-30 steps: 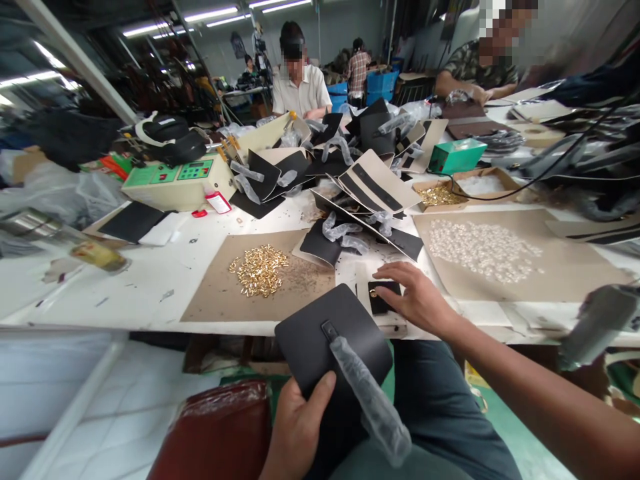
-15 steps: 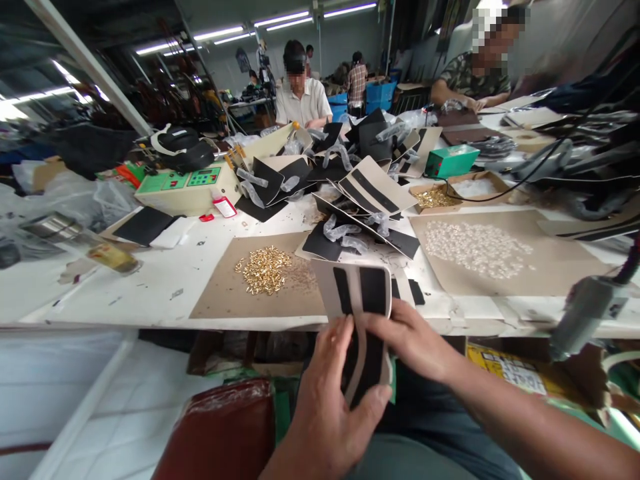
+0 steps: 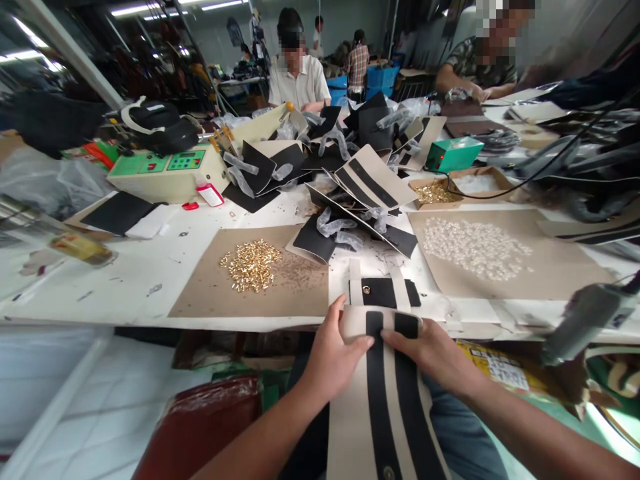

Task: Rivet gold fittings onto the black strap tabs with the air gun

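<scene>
A long beige panel with two black stripes [image 3: 390, 393] hangs down from the table edge over my lap. My left hand [image 3: 337, 350] grips its upper left side, thumb on the front face. On the upper right side, my right hand [image 3: 427, 347] pinches it too, thumb close to the left one. Near the panel's lower end a small round metal fitting [image 3: 389, 473] shows on one stripe. Just beyond my hands lies a black piece with beige straps [image 3: 385, 292] and a small gold fitting. The fingers behind the panel are hidden.
Brown sheets bear gold metal pieces [image 3: 253, 265] at left and clear small pieces [image 3: 475, 247] at right. A pile of black and beige panels [image 3: 360, 180] fills the middle. A grey tool [image 3: 590, 317] hangs at right. Co-workers [image 3: 300, 80] sit across the table.
The panel was bent up between my hands; now it hangs long and flat downward. Both hands have shifted to its upper end, gripping opposite sides. The black strapped piece shows more fully.
</scene>
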A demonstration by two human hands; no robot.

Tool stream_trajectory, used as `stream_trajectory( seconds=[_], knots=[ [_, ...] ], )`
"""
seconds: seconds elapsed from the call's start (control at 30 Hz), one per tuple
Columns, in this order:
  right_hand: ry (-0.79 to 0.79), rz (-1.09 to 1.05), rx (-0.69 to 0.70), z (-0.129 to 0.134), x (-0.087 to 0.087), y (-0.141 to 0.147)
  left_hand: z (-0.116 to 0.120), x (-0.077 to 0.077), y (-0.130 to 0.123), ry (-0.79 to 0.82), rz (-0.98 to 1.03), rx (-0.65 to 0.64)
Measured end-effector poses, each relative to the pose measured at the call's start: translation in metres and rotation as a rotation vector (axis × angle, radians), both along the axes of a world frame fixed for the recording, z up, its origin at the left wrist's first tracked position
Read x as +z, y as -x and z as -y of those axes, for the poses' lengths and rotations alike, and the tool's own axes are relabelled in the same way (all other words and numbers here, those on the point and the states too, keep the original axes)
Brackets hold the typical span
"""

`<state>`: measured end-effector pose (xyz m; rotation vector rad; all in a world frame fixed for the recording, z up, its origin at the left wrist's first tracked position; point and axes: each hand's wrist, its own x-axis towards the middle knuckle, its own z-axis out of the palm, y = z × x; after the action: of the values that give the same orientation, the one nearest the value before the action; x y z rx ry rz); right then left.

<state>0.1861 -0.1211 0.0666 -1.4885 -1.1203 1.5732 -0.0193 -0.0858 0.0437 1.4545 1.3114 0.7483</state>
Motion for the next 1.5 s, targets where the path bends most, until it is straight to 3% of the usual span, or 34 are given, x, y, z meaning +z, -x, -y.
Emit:
stream_trajectory(
  seconds=[0.17,0.37,0.57,0.9,1.17,1.5],
  knots=[
    [-0.185,0.364,-0.139,-0.047,0.0,0.003,-0.057,0.002,-0.017,-0.042,0.095,0.062],
    [-0.229,0.543,-0.165,-0.071,-0.021,-0.001,-0.093,-0.022,-0.029,-0.008,0.183,0.119],
    [-0.277,0.698,-0.165,-0.082,-0.033,-0.002,-0.098,-0.036,-0.027,-0.083,0.082,0.126],
    [-0.34,0.811,-0.144,-0.084,-0.044,-0.005,-0.095,-0.027,-0.031,-0.156,-0.04,0.132],
    [-0.379,0.875,-0.14,-0.087,-0.045,-0.003,-0.096,-0.028,-0.031,-0.166,-0.05,0.131],
    [-0.304,0.945,-0.112,-0.092,-0.044,-0.003,-0.099,-0.028,-0.032,-0.105,-0.044,0.138]
  ],
)
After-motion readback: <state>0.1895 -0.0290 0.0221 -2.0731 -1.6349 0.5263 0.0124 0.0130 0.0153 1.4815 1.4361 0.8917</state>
